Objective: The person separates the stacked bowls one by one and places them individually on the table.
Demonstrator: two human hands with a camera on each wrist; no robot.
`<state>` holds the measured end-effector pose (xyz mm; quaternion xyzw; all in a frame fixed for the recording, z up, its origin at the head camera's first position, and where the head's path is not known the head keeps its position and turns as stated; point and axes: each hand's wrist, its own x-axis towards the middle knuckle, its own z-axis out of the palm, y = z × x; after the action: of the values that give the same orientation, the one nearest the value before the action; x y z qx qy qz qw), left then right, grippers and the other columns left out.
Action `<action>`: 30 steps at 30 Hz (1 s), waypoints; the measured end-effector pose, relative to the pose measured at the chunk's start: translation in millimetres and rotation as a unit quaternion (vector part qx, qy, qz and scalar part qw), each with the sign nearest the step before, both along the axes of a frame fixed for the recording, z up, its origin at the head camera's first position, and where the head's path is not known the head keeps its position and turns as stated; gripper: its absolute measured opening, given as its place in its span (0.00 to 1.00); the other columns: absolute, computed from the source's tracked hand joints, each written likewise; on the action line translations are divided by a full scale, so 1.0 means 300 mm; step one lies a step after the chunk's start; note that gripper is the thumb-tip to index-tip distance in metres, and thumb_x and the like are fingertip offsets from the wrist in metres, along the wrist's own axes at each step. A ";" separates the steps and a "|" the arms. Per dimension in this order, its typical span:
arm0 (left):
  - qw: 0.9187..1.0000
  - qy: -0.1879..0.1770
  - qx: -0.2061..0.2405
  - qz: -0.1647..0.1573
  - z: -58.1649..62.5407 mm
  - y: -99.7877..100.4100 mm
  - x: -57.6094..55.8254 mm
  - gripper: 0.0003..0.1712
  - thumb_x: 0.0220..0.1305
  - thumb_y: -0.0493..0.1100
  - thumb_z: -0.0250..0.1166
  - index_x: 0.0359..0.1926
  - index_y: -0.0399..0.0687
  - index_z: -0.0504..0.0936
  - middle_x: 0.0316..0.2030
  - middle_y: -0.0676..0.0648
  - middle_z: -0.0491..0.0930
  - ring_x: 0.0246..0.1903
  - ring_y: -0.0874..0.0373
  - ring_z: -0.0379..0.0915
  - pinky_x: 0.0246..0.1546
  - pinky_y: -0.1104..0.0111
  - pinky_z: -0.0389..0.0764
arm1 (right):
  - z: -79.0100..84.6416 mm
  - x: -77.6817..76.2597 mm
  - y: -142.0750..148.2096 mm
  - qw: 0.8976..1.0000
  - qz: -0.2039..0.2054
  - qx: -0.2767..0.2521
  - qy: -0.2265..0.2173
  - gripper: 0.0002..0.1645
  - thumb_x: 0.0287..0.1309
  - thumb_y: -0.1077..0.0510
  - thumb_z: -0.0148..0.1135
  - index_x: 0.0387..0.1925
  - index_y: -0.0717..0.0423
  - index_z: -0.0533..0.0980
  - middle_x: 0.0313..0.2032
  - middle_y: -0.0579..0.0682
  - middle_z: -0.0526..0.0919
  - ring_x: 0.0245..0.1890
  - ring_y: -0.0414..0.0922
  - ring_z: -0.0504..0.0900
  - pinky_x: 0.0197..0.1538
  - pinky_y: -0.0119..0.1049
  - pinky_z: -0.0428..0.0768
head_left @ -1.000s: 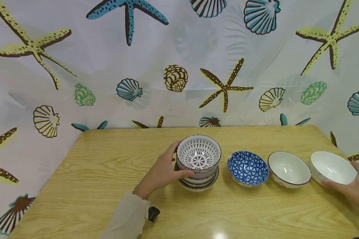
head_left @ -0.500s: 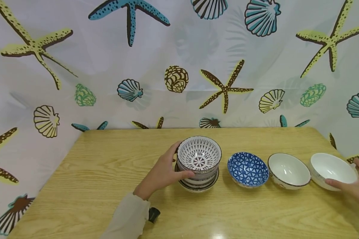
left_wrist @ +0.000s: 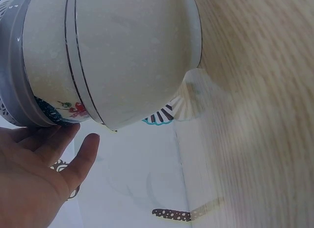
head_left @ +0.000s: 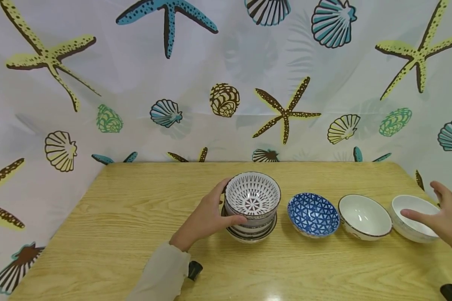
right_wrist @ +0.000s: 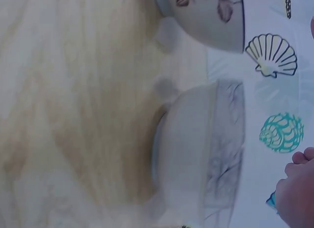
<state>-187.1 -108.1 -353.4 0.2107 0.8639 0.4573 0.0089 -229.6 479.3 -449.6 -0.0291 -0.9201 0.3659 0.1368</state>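
In the head view a stack of bowls (head_left: 250,225) stands left of the row, topped by a bowl with dark dashes and a star-like centre (head_left: 253,196). My left hand (head_left: 208,217) grips the upper bowls from the left, thumb at the front and fingers behind. The left wrist view shows the fingers against a grey bowl (left_wrist: 18,61) and a flowered one (left_wrist: 46,66). My right hand (head_left: 442,217) hovers at the white bowl (head_left: 414,232) on the far right, thumb and fingers spread, holding nothing. The right wrist view shows a gap between hand (right_wrist: 297,191) and bowl.
Between the stack and the white bowl sit a blue-patterned bowl (head_left: 313,215) and a cream bowl with a dark rim (head_left: 365,217). All stand on a wooden table (head_left: 116,234). A shell-and-starfish printed cloth (head_left: 196,83) hangs behind it.
My right hand has let go of the white bowl and risen slightly, moving left over it. The left hand still grips the stack; the bowls stay in place.
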 end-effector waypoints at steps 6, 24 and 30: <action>1.000 -0.004 -0.010 0.006 -0.001 0.001 0.001 0.60 0.47 0.57 0.75 0.74 0.49 0.50 0.71 0.46 0.57 0.69 0.48 0.56 0.62 0.48 0.68 | 0.076 -0.010 -0.109 0.999 0.043 0.006 0.014 0.69 0.51 0.47 0.71 0.74 0.38 0.28 0.75 0.55 0.27 0.73 0.60 0.28 0.62 0.74 0.40; 1.000 -0.009 -0.015 0.006 0.003 0.000 0.001 0.60 0.48 0.56 0.75 0.74 0.48 0.49 0.71 0.45 0.56 0.70 0.47 0.54 0.64 0.47 0.64 | 0.408 0.079 -0.589 0.985 0.163 -0.038 -0.039 0.65 0.53 0.53 0.69 0.75 0.55 0.32 0.74 0.64 0.35 0.73 0.64 0.35 0.66 0.70 0.42; 1.000 -0.005 -0.018 0.008 0.004 0.001 0.003 0.59 0.48 0.57 0.74 0.74 0.48 0.49 0.71 0.45 0.56 0.70 0.47 0.55 0.64 0.47 0.65 | 0.428 0.061 -0.671 0.978 0.195 -0.048 -0.051 0.64 0.53 0.53 0.70 0.75 0.53 0.34 0.75 0.60 0.36 0.74 0.61 0.35 0.67 0.69 0.43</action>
<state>-186.2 -107.9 -352.1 0.2012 0.8736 0.4430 0.0137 -211.4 278.1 -321.1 0.1255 -0.8952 0.4274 0.0139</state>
